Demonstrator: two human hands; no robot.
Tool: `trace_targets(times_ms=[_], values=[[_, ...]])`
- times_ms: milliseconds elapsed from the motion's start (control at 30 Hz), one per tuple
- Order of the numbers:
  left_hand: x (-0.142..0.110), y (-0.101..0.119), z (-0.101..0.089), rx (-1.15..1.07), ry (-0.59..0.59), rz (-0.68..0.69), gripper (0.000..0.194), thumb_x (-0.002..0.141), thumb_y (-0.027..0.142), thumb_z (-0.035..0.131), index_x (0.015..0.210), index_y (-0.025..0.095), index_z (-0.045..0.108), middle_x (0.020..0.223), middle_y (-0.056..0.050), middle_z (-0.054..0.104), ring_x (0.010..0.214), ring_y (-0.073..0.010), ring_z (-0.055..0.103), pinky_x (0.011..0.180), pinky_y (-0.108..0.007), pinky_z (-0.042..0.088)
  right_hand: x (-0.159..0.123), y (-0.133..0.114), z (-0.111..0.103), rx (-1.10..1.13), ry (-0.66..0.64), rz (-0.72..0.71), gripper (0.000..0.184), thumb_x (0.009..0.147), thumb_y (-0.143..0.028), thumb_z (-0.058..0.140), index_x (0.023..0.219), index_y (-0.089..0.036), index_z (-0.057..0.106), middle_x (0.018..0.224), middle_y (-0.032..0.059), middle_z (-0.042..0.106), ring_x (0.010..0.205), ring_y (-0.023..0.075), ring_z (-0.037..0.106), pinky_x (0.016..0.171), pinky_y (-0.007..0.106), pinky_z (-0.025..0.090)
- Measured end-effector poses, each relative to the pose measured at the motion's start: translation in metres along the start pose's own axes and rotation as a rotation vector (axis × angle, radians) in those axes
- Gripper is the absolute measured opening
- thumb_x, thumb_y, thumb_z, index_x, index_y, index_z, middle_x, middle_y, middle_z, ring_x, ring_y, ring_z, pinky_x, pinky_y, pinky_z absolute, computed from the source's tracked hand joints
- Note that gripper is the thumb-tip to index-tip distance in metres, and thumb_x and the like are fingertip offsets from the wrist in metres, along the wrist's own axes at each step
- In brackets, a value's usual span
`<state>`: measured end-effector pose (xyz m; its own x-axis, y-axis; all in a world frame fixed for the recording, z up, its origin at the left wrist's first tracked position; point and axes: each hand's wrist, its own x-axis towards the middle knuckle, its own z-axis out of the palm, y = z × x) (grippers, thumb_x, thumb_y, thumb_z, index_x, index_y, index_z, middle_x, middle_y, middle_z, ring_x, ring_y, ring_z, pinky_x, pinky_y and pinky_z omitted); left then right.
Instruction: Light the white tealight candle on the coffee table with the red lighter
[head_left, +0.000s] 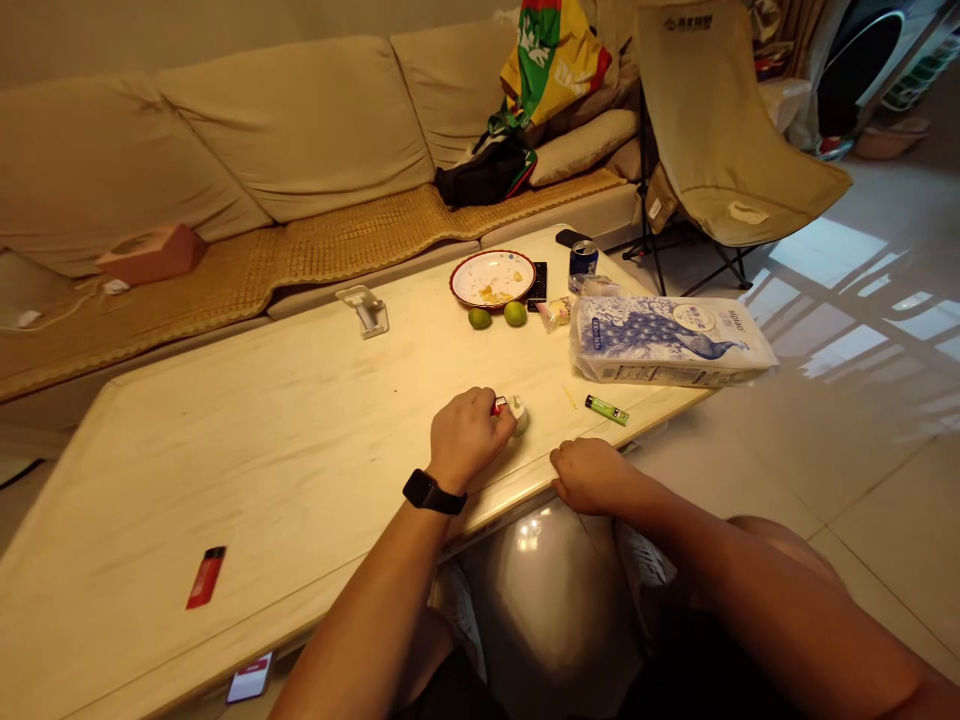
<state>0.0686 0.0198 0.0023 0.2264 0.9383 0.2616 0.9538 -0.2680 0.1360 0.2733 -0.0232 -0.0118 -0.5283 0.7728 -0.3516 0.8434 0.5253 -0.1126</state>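
Note:
My left hand (469, 430), with a black watch on its wrist, is closed over the table. A red lighter (498, 405) with a shiny metal top pokes out by its thumb, its body mostly hidden in the fist. Right beside the thumb is a small, pale greenish round thing (518, 413), partly covered, whose kind I cannot make out. My right hand (589, 475) is curled closed at the table's near edge; whatever its fingers hold, if anything, is hidden. Closest to it on the table lie a green lighter (607, 410) and a thin yellow stick (570, 397).
Beyond my hands are a red-rimmed plate (480, 270) with food scraps, two green limes (515, 314), a blue can (583, 262) and a large tissue pack (667, 340). Another red lighter (204, 580) and a white stand (367, 310) are leftward. Behind are a sofa (300, 130) and folding chair (720, 150).

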Motion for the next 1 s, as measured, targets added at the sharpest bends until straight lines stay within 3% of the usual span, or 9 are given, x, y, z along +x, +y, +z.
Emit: trace_targets(times_ms=[567, 833, 1000], values=[[0.003, 0.001, 0.004, -0.026, 0.048, 0.051, 0.023, 0.092, 0.039, 0.053, 0.077, 0.022, 0.055, 0.078, -0.004, 0.064, 0.073, -0.0202, 0.055, 0.062, -0.034, 0.032, 0.000, -0.002, -0.004, 0.014, -0.016, 0.019, 0.033, 0.091, -0.035, 0.055, 0.107, -0.013, 0.073, 0.109, 0.0196, 0.073, 0.097, 0.0305, 0.070, 0.082, 0.038, 0.051], [-0.010, -0.021, -0.004, -0.445, 0.248, -0.198, 0.031, 0.099, 0.044, 0.041, 0.080, 0.023, 0.050, 0.071, -0.001, 0.057, 0.067, -0.0177, 0.051, 0.063, -0.031, 0.035, 0.002, 0.000, 0.000, 0.011, -0.020, 0.009, 0.033, 0.091, -0.035, 0.054, 0.108, -0.013, 0.072, 0.110, 0.0196, 0.073, 0.098, 0.0309, 0.070, 0.081, 0.038, 0.052], [-0.014, -0.033, -0.006, -0.640, 0.381, -0.250, 0.037, 0.103, 0.044, 0.032, 0.078, 0.023, 0.049, 0.069, 0.000, 0.050, 0.065, -0.0165, 0.048, 0.063, -0.031, 0.037, 0.002, -0.001, -0.004, 0.006, -0.032, 0.015, 0.033, 0.090, -0.035, 0.055, 0.107, -0.013, 0.072, 0.110, 0.0191, 0.073, 0.097, 0.0311, 0.070, 0.080, 0.038, 0.052]])
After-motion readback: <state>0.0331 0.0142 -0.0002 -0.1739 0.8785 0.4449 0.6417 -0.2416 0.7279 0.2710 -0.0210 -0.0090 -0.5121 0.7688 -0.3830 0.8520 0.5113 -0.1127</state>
